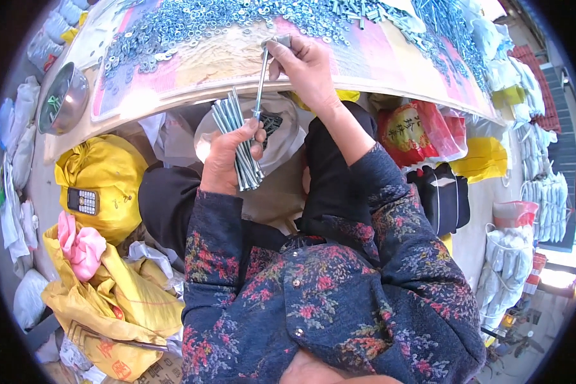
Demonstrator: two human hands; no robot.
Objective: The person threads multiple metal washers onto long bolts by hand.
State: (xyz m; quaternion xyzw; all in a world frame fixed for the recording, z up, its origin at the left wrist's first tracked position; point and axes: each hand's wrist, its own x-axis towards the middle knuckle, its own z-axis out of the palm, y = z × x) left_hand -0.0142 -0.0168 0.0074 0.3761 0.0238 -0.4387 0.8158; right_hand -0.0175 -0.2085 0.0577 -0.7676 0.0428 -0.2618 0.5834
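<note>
My left hand (223, 153) is closed round a bundle of long silvery bolts (244, 153) that fans upward and leans a little left. Above it, my right hand (310, 70) pinches the upper end of a single long bolt (261, 83) between thumb and finger. That bolt's lower end meets the left thumb and carries a small collar-like piece. Something grey shows at the right fingertips, too small to name. Below the hands a white tub or bag (288, 141) holds dark metal pieces. Loose washers (147, 45) cover the table (217, 67) just beyond my right hand.
Metal sleeves (365, 9) and long bolts (438, 19) lie on the table's far right. A metal bowl (77, 93) stands at its left corner. Yellow sacks (118, 160), a keypad phone (83, 201), a pink cloth (83, 249) and a red bag (406, 131) surround my legs.
</note>
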